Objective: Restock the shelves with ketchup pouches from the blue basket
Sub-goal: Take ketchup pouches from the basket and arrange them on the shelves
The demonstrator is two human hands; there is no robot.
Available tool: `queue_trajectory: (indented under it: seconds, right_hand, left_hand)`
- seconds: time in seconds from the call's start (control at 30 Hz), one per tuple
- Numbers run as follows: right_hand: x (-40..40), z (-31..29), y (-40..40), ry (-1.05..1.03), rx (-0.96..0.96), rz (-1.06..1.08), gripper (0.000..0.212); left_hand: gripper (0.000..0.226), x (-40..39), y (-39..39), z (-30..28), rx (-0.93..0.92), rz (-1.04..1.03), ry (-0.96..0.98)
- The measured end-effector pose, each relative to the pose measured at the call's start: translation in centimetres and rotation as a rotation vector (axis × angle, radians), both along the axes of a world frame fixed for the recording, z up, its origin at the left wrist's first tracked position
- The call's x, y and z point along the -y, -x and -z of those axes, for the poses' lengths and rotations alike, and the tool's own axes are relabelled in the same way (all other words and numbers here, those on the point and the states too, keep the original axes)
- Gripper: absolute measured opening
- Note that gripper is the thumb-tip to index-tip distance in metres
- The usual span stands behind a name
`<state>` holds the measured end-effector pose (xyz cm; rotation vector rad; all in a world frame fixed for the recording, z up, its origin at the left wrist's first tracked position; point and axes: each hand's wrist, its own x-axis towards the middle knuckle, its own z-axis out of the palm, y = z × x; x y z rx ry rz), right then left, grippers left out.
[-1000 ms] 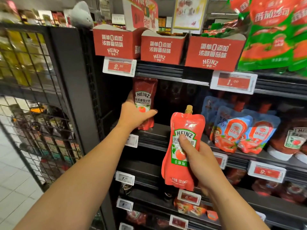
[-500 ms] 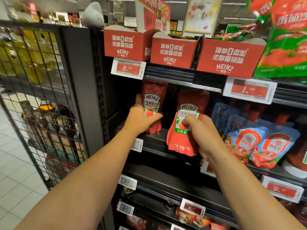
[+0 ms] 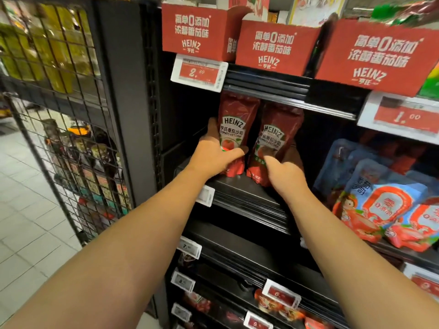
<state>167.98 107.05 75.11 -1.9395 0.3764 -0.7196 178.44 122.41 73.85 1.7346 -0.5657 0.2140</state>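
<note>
Two red Heinz ketchup pouches stand upright side by side on a black shelf [image 3: 240,188]. My left hand [image 3: 213,155] grips the lower part of the left pouch [image 3: 234,124]. My right hand [image 3: 285,172] holds the bottom of the right pouch [image 3: 273,136], thumb across its front, with the pouch's base on the shelf. The pouches' spouts are hidden behind the shelf edge above. The blue basket is out of view.
Red Heinz cardboard trays [image 3: 273,47] sit on the shelf above, with price tags [image 3: 198,73] below them. Blue-and-red pouches [image 3: 380,205] fill the shelf to the right. A black wire-mesh panel [image 3: 61,138] closes the left side. Lower shelves hold more packets.
My right hand carried the second pouch up from in front of the lower shelves and set it on the shelf beside the first. My left hand stayed on the left pouch.
</note>
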Motion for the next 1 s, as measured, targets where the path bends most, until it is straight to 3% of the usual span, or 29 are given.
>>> queue_trajectory:
  seconds: [0.13, 0.27, 0.37, 0.47, 0.53, 0.67, 1.0]
  right_hand:
    - [0.1, 0.8, -0.8, 0.072, 0.028, 0.041, 0.077]
    - [0.4, 1.1, -0.7, 0.147, 0.018, 0.07, 0.084]
    - [0.5, 1.0, -0.8, 0.183, 0.053, 0.095, 0.073]
    - [0.5, 0.8, -0.8, 0.199, 0.047, 0.092, 0.061]
    - [0.5, 0.9, -0.7, 0.213, 0.04, 0.127, 0.058]
    - [0.9, 0.8, -1.1, 0.186, -0.009, 0.227, 0.057]
    - [2.0, 1.2, -2.2, 0.159, -0.025, 0.248, 0.052]
  left_hand:
    - [0.102, -0.1, 0.1, 0.0, 0.036, -0.042, -0.006]
    - [0.086, -0.2, 1.2, -0.2, 0.261, -0.292, -0.01]
    - [0.091, -0.2, 1.2, -0.4, 0.275, -0.312, -0.096]
    - [0.069, 0.2, 1.4, -0.5, 0.244, -0.396, -0.32]
    - [0.064, 0.4, 1.6, -0.6, 0.247, -0.372, -0.325]
    - [0.083, 0.5, 1.0, -0.9, 0.25, -0.266, -0.256]
    - [0.08, 2.3, -4.0, -1.0, 0.115, -0.208, -0.298]
